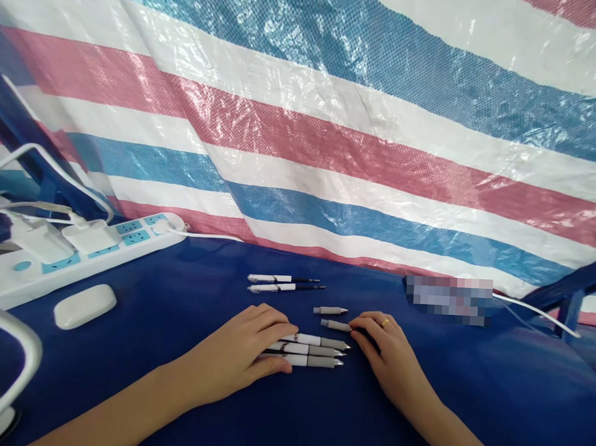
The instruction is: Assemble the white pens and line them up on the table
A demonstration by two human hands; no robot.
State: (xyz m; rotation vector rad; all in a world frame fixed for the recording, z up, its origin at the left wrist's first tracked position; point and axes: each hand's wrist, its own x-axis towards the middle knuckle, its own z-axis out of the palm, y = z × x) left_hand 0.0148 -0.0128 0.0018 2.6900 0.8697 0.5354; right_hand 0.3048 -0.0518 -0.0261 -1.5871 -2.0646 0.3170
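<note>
My left hand (236, 353) lies over several white-and-grey pens (314, 351), its fingers across their barrels and its thumb along the nearest one. My right hand (386, 344) is curled on the blue tabletop (468, 398), its fingertips touching the end of a loose grey pen section (335, 325). A second grey section (330, 310) lies a little farther off, apart from both hands. Beyond it, two white-and-black pens (285, 283) lie side by side, out of reach of my fingers. The pens' tips point right.
A white power strip (76, 258) with white plug adapters and cables stands at the left. Next to it lies a white oval object (84, 306). A curved white frame (5, 367) intrudes at the lower left. A striped tarpaulin (302, 150) hangs behind. A blurred patch (448, 301) covers something at the back right.
</note>
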